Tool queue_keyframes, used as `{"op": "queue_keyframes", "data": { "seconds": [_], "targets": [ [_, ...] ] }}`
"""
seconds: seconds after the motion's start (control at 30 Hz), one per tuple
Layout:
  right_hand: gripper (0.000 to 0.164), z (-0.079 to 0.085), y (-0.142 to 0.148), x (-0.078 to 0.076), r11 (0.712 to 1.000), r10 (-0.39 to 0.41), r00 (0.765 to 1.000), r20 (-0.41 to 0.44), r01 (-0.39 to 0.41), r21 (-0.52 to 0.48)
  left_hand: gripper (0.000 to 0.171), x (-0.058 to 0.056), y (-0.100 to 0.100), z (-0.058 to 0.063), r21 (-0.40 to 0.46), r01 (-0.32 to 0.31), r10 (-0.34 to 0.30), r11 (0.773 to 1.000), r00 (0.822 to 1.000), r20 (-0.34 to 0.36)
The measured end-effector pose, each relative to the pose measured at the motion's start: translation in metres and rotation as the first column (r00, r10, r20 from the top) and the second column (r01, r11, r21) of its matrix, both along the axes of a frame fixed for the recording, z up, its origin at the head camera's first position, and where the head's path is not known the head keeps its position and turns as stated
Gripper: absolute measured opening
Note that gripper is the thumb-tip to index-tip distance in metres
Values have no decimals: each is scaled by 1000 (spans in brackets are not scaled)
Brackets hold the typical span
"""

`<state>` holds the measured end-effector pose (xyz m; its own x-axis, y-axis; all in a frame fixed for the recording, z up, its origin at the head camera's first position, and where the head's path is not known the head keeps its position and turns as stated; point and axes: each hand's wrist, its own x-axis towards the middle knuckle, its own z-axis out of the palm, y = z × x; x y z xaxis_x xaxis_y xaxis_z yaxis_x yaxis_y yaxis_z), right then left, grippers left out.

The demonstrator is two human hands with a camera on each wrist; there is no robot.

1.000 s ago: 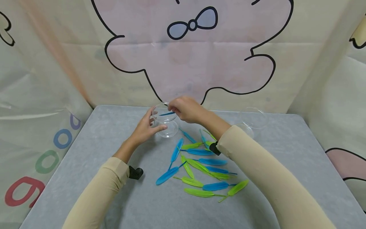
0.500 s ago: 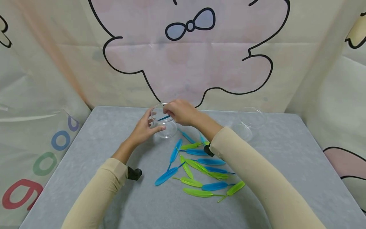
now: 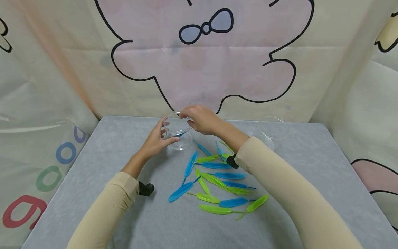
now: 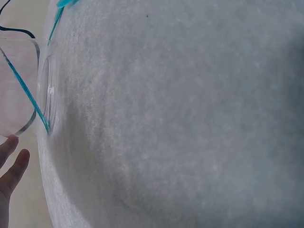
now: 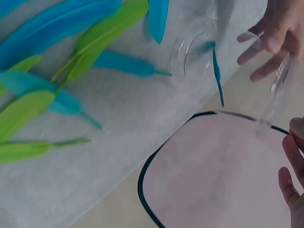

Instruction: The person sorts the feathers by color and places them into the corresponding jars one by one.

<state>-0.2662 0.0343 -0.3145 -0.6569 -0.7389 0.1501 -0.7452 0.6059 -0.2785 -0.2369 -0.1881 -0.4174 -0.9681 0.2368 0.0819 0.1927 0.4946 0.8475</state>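
Well, container [image 3: 177, 129] near table's far edge [image 3: 140, 117].

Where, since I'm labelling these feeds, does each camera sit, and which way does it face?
Head: worn on the head, facing forward and down at the table and printed backdrop; left hand, right hand and both sleeves show.
Left wrist: worn there, facing the clear jar over the table; left fingertips show.
Right wrist: worn there, facing loose feathers, the jar and backdrop; parts of both hands show.
Shared: both wrist views show the blue feather inside the jar.
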Motion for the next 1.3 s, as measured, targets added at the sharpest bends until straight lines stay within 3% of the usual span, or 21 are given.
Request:
{"op": "queue_keyframes", "data": {
  "seconds": [0.23,0.53,0.7,0.93,1.3],
  "targets": [
    [25,13,25,7,999,7,1000,17,-6,-49,100,-2,-1,-1,-6,-5,5,1000,1000,-12],
    [28,10,72,27,993,43,995,92,-33,-111,98,-2,-3,-1,-4,-10,10,1000,1000,-9],
    [29,0,99,39,985,34,984,173,-3,-173,98,-1,-6,0,2,-12,12,1000,1000,-12],
    [28,-27,134,55,976,8,975,224,42,-214,100,-1,-4,2,-9,-3,3,1000,1000,-14],
    [28,-62,163,73,959,5,947,322,87,-271,105,-3,-1,1,-14,-32,31,999,999,-26]
  ]
}}
